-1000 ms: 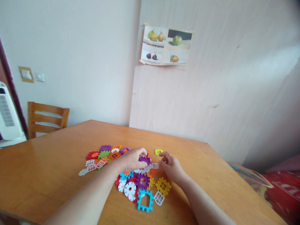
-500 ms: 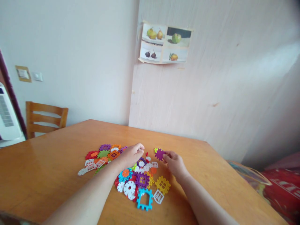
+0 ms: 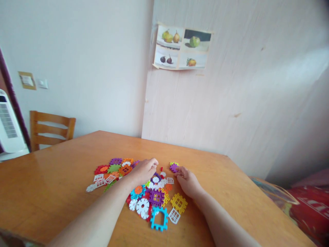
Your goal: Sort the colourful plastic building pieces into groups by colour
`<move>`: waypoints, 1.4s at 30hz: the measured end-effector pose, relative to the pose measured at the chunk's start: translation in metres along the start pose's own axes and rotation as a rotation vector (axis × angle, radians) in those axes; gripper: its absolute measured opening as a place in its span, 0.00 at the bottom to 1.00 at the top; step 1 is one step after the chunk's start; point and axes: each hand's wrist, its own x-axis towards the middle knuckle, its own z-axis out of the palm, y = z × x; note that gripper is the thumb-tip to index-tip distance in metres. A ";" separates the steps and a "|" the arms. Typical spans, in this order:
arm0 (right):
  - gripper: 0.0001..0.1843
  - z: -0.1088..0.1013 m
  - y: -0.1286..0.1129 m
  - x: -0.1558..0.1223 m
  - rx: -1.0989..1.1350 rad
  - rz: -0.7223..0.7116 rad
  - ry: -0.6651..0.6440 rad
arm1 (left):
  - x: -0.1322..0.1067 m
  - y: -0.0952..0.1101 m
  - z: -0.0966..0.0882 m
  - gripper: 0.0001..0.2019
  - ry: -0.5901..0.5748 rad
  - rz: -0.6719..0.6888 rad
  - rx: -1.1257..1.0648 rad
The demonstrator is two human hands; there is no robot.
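My right hand [image 3: 188,180] has its fingertips closed at the near right edge of a purple notched building tile [image 3: 174,167]. That tile lies almost flat over a yellow-green tile [image 3: 174,163], which peeks out behind it. Above the pile of plastic building pieces, my left hand [image 3: 146,168] is curled with its fingers together; whatever they might hold is hidden. Just below that hand are a small red piece [image 3: 161,168] and a white notched disc [image 3: 155,179]. Nearer to me lie a purple window tile [image 3: 156,198], a yellow window tile [image 3: 179,203] and a blue square frame [image 3: 151,220].
More pieces spread to the left, among them a green tile [image 3: 113,168] and white window grids [image 3: 98,177]. The wooden table [image 3: 226,192] meets a wall with a fruit poster [image 3: 182,48]. A chair [image 3: 52,129] stands at the far left, red bags [image 3: 308,199] at the right.
My right hand has lowered the purple tile from a tilted position to nearly flat over the yellow-green one. The left hand has stayed almost in place.
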 end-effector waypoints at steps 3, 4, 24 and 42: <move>0.28 0.000 0.004 0.002 0.002 -0.025 0.020 | 0.001 -0.002 0.000 0.14 -0.002 -0.007 0.001; 0.27 -0.002 0.004 0.002 -0.009 -0.023 0.041 | 0.001 -0.002 0.000 0.14 -0.005 -0.009 0.003; 0.07 -0.044 -0.045 -0.026 -0.060 0.082 -0.529 | 0.001 -0.002 0.000 0.11 -0.028 0.007 0.001; 0.17 -0.056 -0.045 -0.025 -0.138 0.069 -0.568 | 0.002 -0.008 -0.001 0.11 -0.007 0.010 -0.008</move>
